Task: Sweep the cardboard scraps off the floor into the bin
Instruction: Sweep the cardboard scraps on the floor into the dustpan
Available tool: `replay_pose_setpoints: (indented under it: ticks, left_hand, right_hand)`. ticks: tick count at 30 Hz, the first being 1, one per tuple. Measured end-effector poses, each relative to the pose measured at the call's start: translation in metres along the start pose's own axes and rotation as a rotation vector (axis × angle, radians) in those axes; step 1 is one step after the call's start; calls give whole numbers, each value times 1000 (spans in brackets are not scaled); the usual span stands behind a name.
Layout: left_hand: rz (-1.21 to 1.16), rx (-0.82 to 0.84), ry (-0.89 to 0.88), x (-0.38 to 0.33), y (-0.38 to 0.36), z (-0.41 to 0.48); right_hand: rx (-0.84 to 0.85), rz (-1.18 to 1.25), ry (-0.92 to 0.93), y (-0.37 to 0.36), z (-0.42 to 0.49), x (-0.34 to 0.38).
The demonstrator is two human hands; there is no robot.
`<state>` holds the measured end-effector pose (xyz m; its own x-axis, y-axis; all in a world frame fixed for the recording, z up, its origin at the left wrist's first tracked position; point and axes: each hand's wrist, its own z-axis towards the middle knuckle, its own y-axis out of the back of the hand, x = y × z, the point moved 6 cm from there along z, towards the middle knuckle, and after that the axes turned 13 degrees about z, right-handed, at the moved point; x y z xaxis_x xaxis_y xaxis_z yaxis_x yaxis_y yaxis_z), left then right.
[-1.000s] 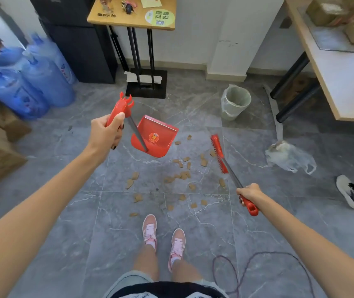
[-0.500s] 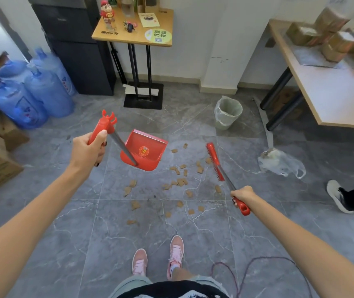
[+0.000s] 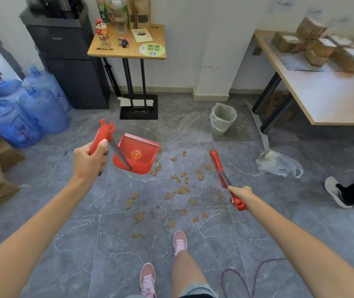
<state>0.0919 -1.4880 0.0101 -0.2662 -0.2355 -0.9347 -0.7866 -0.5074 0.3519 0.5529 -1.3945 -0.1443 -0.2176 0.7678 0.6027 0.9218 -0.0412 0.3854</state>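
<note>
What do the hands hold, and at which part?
The left hand grips the dustpan by its red handle; the right hand grips the broom near its handle's end.

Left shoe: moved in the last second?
Yes. The left shoe stepped back toward the camera, farther from the horizontal tile seam and the cardboard scraps.
</note>
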Motion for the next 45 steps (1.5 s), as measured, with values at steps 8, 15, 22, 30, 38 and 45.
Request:
replay_pose_setpoints:
  ticks: [8,15,22,30,38,45]
  left_hand:
    - [14,-90,53,-2,-48,73]
    - [35,-180,119,-2,-74,146]
    - [30,-191,158,14,-89,188]
    - [64,-158,164,40,-124,222]
    - [75,-129,163,55,-143,231]
    - [86,-119,165,58,-154,223]
  right_hand:
    - [-41,-44,-26,8,77,35]
    - [-35,-41,-48,17,147,75]
    - [-53,-231,-77,0,205,100]
    - [0,-407,-85,-58,263,102]
    - [137,-385,-124,-118,230,65]
    - [225,-532,-111,-148,161,0]
